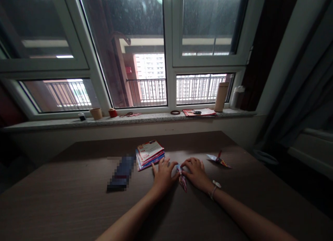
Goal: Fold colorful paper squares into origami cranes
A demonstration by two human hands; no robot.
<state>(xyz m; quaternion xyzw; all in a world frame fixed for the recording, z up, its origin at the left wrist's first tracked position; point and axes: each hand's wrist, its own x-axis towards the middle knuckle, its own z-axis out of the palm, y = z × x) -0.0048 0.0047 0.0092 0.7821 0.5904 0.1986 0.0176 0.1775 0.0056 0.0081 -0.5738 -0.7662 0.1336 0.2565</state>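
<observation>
Both my hands rest on a dark wooden table [65, 199]. Between them lies a narrow folded piece of patterned paper [182, 180], red and blue. My left hand [163, 174] presses its left side with the fingers spread and the thumb against the fold. My right hand [196, 172] pinches its upper end with curled fingers; a light band sits on that wrist. A finished folded paper figure [219, 159] lies on the table to the right of my right hand. A stack of coloured paper sheets [150, 153] lies just beyond my left hand.
A blurred dark flat object [122, 173] lies left of the paper stack. The stone windowsill [156, 119] behind the table carries a paper cup [96, 113], a small red pot [112, 112], a tall tan tumbler [221, 96], a white bottle [237, 97] and papers with scissors [199, 112].
</observation>
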